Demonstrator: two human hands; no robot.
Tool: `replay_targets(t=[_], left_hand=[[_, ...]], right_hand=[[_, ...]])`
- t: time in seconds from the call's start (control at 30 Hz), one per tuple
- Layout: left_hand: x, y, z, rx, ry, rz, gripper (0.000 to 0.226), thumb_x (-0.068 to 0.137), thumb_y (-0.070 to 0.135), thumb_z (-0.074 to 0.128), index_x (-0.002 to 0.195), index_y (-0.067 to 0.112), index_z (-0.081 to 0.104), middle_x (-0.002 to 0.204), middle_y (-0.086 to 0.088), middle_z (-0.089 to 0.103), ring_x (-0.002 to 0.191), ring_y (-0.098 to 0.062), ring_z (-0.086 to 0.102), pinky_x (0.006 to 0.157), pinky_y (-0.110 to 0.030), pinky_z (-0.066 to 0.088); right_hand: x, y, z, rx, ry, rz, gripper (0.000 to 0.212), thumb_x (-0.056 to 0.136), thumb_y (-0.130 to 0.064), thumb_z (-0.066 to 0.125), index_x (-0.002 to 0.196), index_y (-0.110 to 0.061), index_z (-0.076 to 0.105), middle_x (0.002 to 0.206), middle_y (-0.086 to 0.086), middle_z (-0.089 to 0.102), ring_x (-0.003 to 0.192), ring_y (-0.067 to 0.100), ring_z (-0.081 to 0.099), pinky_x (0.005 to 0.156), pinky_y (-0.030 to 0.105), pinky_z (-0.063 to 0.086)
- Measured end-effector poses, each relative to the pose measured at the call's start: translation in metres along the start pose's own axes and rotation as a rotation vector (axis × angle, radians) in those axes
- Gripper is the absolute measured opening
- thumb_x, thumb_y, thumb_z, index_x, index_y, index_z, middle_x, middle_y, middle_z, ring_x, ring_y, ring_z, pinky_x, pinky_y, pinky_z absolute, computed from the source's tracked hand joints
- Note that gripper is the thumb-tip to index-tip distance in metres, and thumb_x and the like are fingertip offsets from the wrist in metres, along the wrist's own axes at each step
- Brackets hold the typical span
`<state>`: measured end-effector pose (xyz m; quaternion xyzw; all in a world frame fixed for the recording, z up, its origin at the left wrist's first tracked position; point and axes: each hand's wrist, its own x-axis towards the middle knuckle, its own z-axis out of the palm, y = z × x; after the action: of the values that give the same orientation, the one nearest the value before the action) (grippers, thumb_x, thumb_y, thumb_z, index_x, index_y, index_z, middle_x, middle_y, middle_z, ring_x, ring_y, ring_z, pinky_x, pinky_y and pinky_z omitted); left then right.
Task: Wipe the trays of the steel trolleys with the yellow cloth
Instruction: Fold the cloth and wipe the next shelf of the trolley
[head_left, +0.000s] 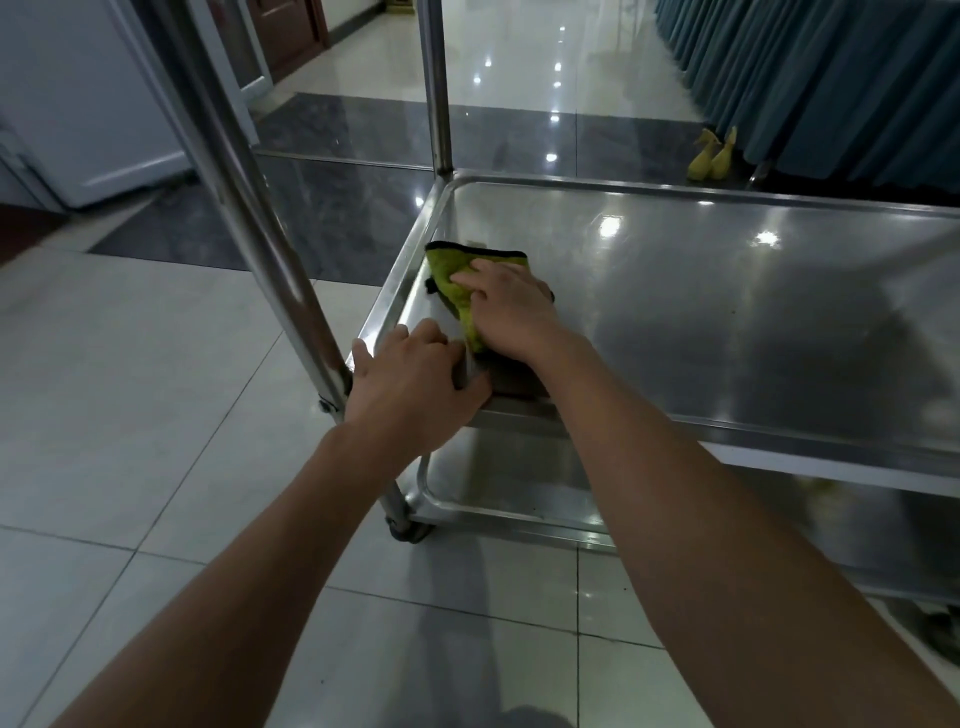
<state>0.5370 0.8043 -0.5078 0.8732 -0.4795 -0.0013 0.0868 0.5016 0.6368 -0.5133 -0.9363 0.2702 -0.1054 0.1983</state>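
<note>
A steel trolley fills the middle and right of the head view. Its middle tray (701, 322) is shiny and flat with a raised rim. The yellow cloth (451, 275), edged in black, lies on the tray's left end. My right hand (511, 312) presses flat on the cloth with fingers spread. My left hand (410, 387) grips the tray's near left corner rim beside the upright post. A lower tray (498, 499) shows beneath, partly hidden by my arms.
Two steel posts (244, 208) rise at the trolley's left end. A caster wheel (413, 532) sits on the tiled floor. Teal pleated drapes (831, 78) hang at the back right, with yellow objects (714, 156) at their foot. A white cabinet (83, 104) stands left.
</note>
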Motion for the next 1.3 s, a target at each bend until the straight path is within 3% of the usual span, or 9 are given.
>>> replay_targets(t=[0.1, 0.23, 0.33, 0.47, 0.57, 0.67, 0.87, 1.03, 1.3], left_hand=[[-0.003, 0.000, -0.001, -0.010, -0.011, 0.005, 0.041, 0.086, 0.064, 0.035, 0.065, 0.029, 0.042, 0.090, 0.011, 0.047, 0.093, -0.019, 0.050, 0.093, -0.058, 0.042], [-0.001, 0.010, -0.012, 0.032, -0.056, -0.024, 0.039, 0.080, 0.062, 0.035, 0.069, 0.031, 0.055, 0.091, 0.011, 0.048, 0.088, -0.018, 0.052, 0.092, -0.055, 0.045], [0.011, 0.036, -0.015, 0.123, -0.020, 0.038, 0.034, 0.084, 0.049, 0.042, 0.094, 0.027, 0.066, 0.103, 0.003, 0.056, 0.099, -0.024, 0.056, 0.093, -0.051, 0.046], [0.031, 0.115, -0.010, -0.089, -0.065, 0.264, 0.042, 0.092, 0.043, 0.052, 0.130, 0.031, 0.061, 0.133, 0.000, 0.056, 0.124, -0.028, 0.051, 0.100, -0.046, 0.045], [0.040, 0.145, -0.001, -0.046, -0.124, 0.287, 0.029, 0.092, 0.041, 0.051, 0.108, 0.025, 0.070, 0.118, -0.005, 0.060, 0.116, -0.032, 0.056, 0.096, -0.044, 0.049], [0.040, 0.137, 0.011, -0.026, -0.040, 0.311, 0.029, 0.092, 0.039, 0.050, 0.106, 0.026, 0.072, 0.114, -0.004, 0.062, 0.108, -0.032, 0.060, 0.089, -0.044, 0.054], [0.033, 0.135, 0.022, 0.050, -0.004, 0.335, 0.035, 0.094, 0.039, 0.042, 0.115, 0.029, 0.068, 0.123, -0.001, 0.059, 0.111, -0.029, 0.059, 0.088, -0.045, 0.053], [0.031, 0.111, 0.007, -0.085, -0.071, 0.352, 0.028, 0.095, 0.045, 0.048, 0.109, 0.033, 0.068, 0.121, 0.011, 0.060, 0.113, -0.023, 0.059, 0.091, -0.038, 0.050], [-0.009, 0.003, -0.011, 0.029, 0.115, 0.076, 0.031, 0.095, 0.051, 0.047, 0.090, 0.031, 0.070, 0.099, 0.008, 0.062, 0.093, -0.016, 0.057, 0.072, -0.036, 0.047]], right_hand=[[-0.017, 0.037, -0.023, -0.042, 0.039, 0.115, 0.048, 0.095, -0.024, 0.038, 0.138, -0.039, 0.054, 0.156, -0.007, 0.039, 0.141, 0.026, 0.035, 0.113, 0.043, 0.028], [-0.065, 0.126, -0.070, -0.114, 0.158, 0.345, 0.048, 0.094, -0.028, 0.037, 0.137, -0.038, 0.056, 0.155, -0.005, 0.042, 0.136, 0.030, 0.044, 0.110, 0.045, 0.038], [-0.108, 0.183, -0.096, -0.101, 0.233, 0.462, 0.047, 0.096, -0.027, 0.035, 0.138, -0.035, 0.056, 0.154, -0.002, 0.044, 0.134, 0.032, 0.045, 0.109, 0.048, 0.038], [-0.139, 0.218, -0.112, -0.074, 0.228, 0.492, 0.045, 0.101, -0.028, 0.037, 0.143, -0.032, 0.052, 0.159, -0.001, 0.036, 0.140, 0.030, 0.039, 0.116, 0.049, 0.032], [-0.154, 0.239, -0.126, -0.055, 0.219, 0.504, 0.045, 0.101, -0.026, 0.037, 0.144, -0.030, 0.051, 0.160, 0.000, 0.033, 0.142, 0.029, 0.037, 0.118, 0.047, 0.030], [-0.171, 0.260, -0.138, -0.029, 0.253, 0.578, 0.046, 0.101, -0.025, 0.036, 0.144, -0.032, 0.051, 0.161, -0.001, 0.032, 0.143, 0.029, 0.035, 0.119, 0.048, 0.029], [-0.163, 0.257, -0.139, -0.093, 0.192, 0.566, 0.048, 0.098, -0.019, 0.040, 0.143, -0.034, 0.052, 0.160, -0.001, 0.034, 0.142, 0.031, 0.035, 0.119, 0.047, 0.029], [-0.136, 0.221, -0.124, -0.167, 0.136, 0.501, 0.050, 0.096, -0.019, 0.042, 0.141, -0.037, 0.054, 0.158, -0.003, 0.036, 0.142, 0.032, 0.034, 0.117, 0.049, 0.030], [-0.075, 0.134, -0.078, -0.178, 0.065, 0.318, 0.050, 0.097, -0.020, 0.040, 0.143, -0.040, 0.051, 0.160, -0.007, 0.034, 0.144, 0.028, 0.031, 0.116, 0.049, 0.030]])
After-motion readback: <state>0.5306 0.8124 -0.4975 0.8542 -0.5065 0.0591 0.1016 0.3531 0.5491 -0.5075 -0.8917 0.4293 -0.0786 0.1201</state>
